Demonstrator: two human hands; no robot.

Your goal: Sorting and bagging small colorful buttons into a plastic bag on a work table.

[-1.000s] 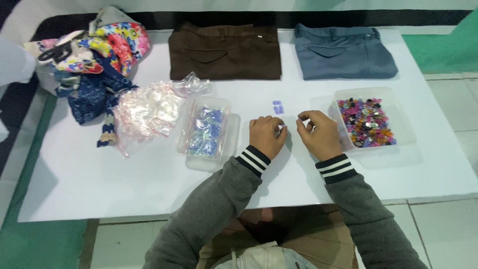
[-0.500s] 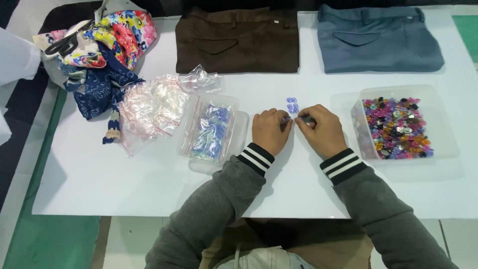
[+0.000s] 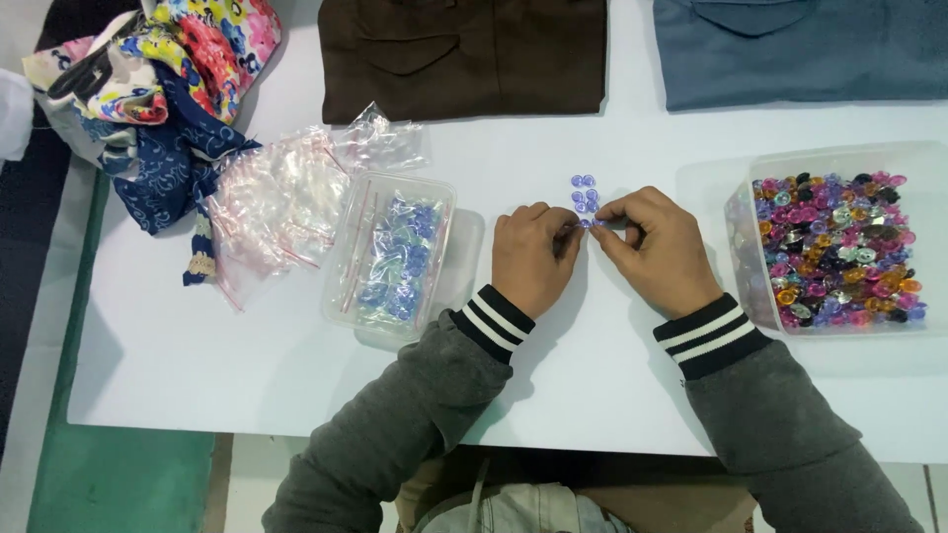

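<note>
Left hand [image 3: 533,255] and right hand [image 3: 657,247] brought together at the middle of the white desk [image 3: 197,365], fingertips pinched narrow on one small purple-blue button [image 3: 586,224], gripped from both sides, seemingly to steady so tiny a piece

Just beyond the fingertips, a little cluster of matching buttons [image 3: 585,194] laid flat on the desk, roughly six, hard to count exactly at this size; kept close, probably for easy reach and sorting by colour

To the left, one clear tray [image 3: 392,259] with blue and green buttons and what look like small bags, walls keeping the pieces from rolling off; beside it a loose heap of clear zip bags [image 3: 281,197]

To the right, one clear tub [image 3: 839,247] heaped with mixed colourful buttons, too many to count

Along the far edge, two folded garments, one brown [image 3: 462,54], one grey-blue [image 3: 800,49]; at the far left corner a bundle of patterned fabrics [image 3: 158,89], set aside from the working space
</note>
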